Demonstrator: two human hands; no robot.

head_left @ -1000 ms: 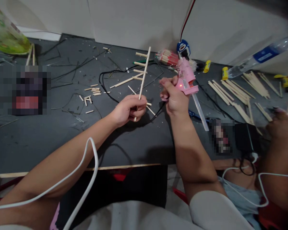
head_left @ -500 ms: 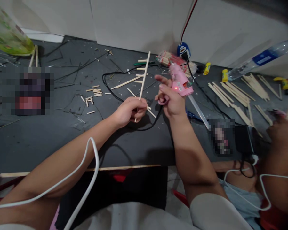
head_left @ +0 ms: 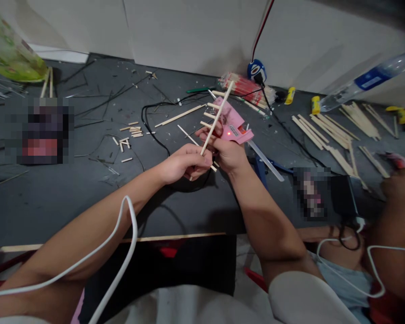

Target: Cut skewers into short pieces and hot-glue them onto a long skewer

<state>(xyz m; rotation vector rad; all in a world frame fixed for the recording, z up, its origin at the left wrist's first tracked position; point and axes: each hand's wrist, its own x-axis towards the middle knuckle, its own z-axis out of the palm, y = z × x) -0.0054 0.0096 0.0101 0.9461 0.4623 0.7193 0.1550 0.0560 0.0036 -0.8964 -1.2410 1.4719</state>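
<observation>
My left hand [head_left: 191,163] is closed around the lower end of a long thin wooden stick [head_left: 219,114], which slants up to the right. Several short crosspieces [head_left: 207,115] jut from the stick's left side. In my right hand [head_left: 232,155] is a pink hot glue gun [head_left: 235,132] with a red light lit and a clear glue stick [head_left: 266,163] coming out of its back. The gun lies right behind the wooden stick, close to my left hand. Its nozzle points up and left; whether it touches the wood I cannot tell.
Short cut pieces [head_left: 135,131] lie on the dark table left of my hands. A bag of sticks [head_left: 248,90], a power plug [head_left: 256,71] and black cable lie behind. Loose sticks [head_left: 327,130], a plastic bottle [head_left: 374,81] and another person's hand [head_left: 403,189] are at right.
The wooden stick has tilted over to the right. My right hand has brought the glue gun left and down toward it, and its raised fingers have drawn in.
</observation>
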